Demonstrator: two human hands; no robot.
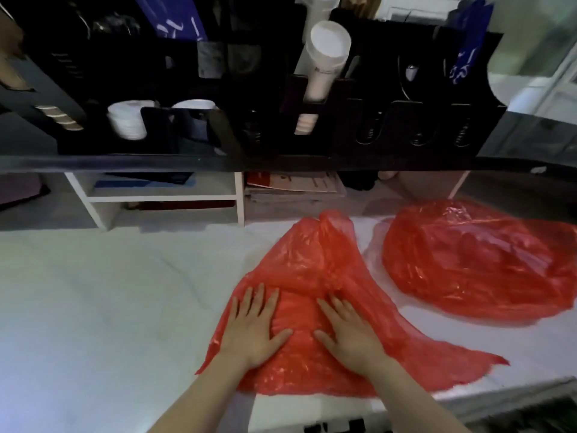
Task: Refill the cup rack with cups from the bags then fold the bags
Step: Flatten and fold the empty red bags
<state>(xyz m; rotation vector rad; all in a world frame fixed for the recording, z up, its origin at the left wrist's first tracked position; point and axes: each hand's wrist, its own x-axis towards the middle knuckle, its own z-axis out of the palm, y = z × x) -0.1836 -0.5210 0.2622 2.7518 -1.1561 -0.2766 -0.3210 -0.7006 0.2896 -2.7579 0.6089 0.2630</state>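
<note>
Nothing here can be read. The blue bag (175, 23) at the upper left and the second blue bag (468, 54) at the upper right carry white strokes, too blurred to make out. The stack of white cups (324, 57) bears a small dark print, illegible. The stacked papers (296, 185) show reddish print, also unreadable.

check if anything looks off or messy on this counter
Nothing looks spilled. The far red bag lies puffed and crumpled, unfolded; the near red bag under the left hand and right hand is wrinkled.
</note>
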